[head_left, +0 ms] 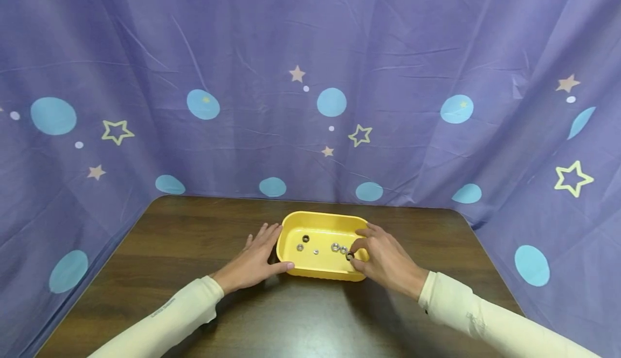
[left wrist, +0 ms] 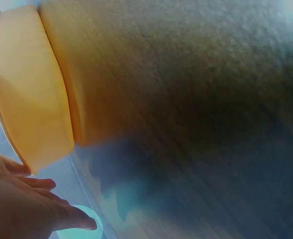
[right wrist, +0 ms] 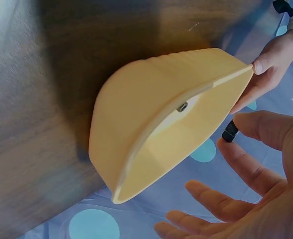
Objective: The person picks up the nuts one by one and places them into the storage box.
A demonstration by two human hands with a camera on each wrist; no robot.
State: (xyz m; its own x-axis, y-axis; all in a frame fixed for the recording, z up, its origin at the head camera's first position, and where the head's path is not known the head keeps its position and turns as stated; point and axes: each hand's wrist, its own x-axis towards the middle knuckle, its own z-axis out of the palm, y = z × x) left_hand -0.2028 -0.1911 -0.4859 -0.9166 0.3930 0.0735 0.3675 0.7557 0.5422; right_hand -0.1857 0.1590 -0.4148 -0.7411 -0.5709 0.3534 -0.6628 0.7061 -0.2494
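Note:
A yellow plastic tray (head_left: 317, 273) sits on the table with several small nuts inside. My right hand (head_left: 388, 261) is over its right end, pinching a small black nut (right wrist: 229, 132) between thumb and index finger; the other fingers are spread. My left hand (head_left: 252, 263) lies against the tray's left end, its fingers fairly straight and the thumb at the front rim. In the tray are another black nut (head_left: 305, 238), a silver nut (head_left: 299, 247), a smaller silver piece (head_left: 316, 252) and two silver nuts (head_left: 335, 247) close to the pinched one.
The dark wood-grain table (head_left: 301, 315) extends around the tray on all sides. Behind it and along the sides hangs a purple curtain (head_left: 271, 131) printed with blue dots and stars.

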